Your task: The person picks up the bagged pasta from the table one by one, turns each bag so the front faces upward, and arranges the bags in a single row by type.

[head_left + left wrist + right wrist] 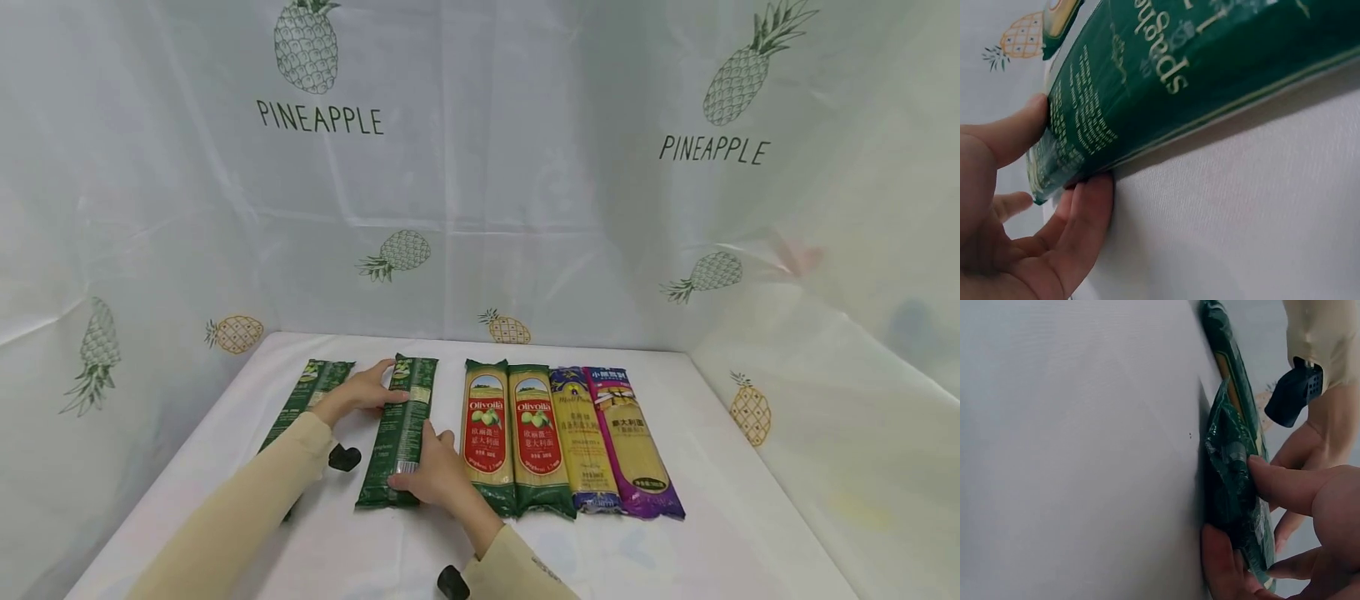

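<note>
A green spaghetti packet (397,429) lies back side up on the white table, its printed text and barcode showing. My left hand (370,387) grips its far left edge; in the left wrist view the thumb (1025,128) is on top and fingers (1088,212) are tucked beneath. Near its lower right edge, my right hand (441,471) pinches the packet, thumb above and a finger under the edge in the right wrist view. A second green packet (300,400) lies to the left, partly hidden by my left forearm.
Right of my hands lie two Olivoila spaghetti packets (487,433) front side up, a yellow-and-blue pasta packet (585,442) and a purple pasta packet (633,442), side by side. A pineapple-print curtain (510,183) hangs behind and around the table (600,558).
</note>
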Available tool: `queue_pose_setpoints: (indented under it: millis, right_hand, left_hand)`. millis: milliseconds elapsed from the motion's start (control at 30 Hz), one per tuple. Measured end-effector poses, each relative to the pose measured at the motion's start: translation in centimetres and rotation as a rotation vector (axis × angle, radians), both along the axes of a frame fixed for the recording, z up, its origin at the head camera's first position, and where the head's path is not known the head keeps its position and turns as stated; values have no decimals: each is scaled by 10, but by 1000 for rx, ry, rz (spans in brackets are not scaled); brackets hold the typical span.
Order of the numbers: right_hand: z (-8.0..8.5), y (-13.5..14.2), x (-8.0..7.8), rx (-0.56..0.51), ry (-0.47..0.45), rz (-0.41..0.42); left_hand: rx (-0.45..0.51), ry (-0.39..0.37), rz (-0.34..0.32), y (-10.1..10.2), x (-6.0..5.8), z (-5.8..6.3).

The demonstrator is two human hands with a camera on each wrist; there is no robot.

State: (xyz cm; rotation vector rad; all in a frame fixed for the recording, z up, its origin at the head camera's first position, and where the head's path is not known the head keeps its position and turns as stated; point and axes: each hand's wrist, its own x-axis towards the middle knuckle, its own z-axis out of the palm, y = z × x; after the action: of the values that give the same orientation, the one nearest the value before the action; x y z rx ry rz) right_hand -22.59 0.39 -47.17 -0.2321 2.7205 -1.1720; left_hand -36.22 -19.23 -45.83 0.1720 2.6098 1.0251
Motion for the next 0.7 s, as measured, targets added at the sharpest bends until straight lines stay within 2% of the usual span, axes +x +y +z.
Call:
queue_pose_setpoints:
  millis: [200, 467, 700]
  right_hand:
    - [0, 0, -5, 37, 16, 31]
    - [-4, 5, -9, -30, 22, 41]
    - [-5, 15, -10, -92, 53, 106]
  left_hand:
    - [-19, 5, 7, 5, 4, 1]
    - [-72, 38, -14, 14, 6, -1]
    - [91, 47, 56, 19, 8, -3]
